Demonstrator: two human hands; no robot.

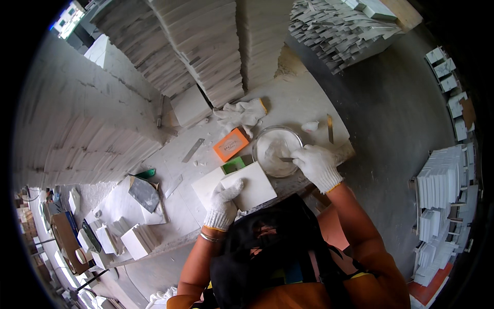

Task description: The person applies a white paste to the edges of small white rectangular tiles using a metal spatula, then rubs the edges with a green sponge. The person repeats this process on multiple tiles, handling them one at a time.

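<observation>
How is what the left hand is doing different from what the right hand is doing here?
The left hand lies flat on a white tile, pressing it to the bench; the right hand grips a small blade. The left hand rests on a dry slab, while the right hand reaches into a round bowl of white paste. Both wear white knit gloves.

a flat orange package with a pale label, seemingly, lies beside the glass bowl.

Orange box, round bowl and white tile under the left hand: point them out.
orange box (231, 144), head view, middle of its top face
round bowl (262, 137), head view, left rim
white tile (256, 186), head view, bare top face
</observation>
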